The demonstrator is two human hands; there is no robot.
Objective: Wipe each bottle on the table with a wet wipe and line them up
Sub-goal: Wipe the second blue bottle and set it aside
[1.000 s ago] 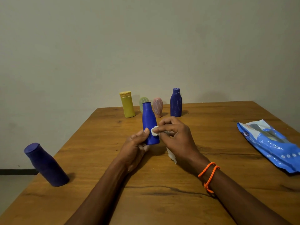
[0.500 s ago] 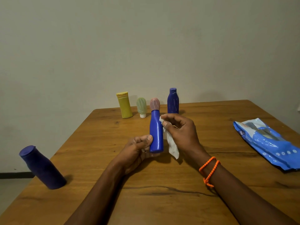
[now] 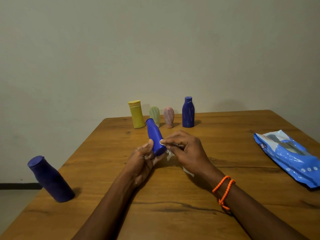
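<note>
My left hand (image 3: 144, 159) grips the lower end of a bright blue bottle (image 3: 154, 135), held above the table with its top tilted away and to the left. My right hand (image 3: 186, 150) pinches a white wet wipe (image 3: 168, 154) against the bottle's right side; most of the wipe is hidden under my fingers. At the table's far edge stand a yellow bottle (image 3: 136, 115), a small green bottle (image 3: 154, 114), a small pink bottle (image 3: 168, 116) and a dark blue bottle (image 3: 188, 112) in a row. A dark purple bottle (image 3: 51, 179) stands at the near left.
A blue wet-wipe pack (image 3: 290, 156) lies at the table's right edge. The wooden table (image 3: 173, 213) ends close to the purple bottle on the left. A plain wall rises behind the far edge.
The blue bottle has tipped from upright to leaning away and left. My right hand has slid the wipe down its side toward the base.
</note>
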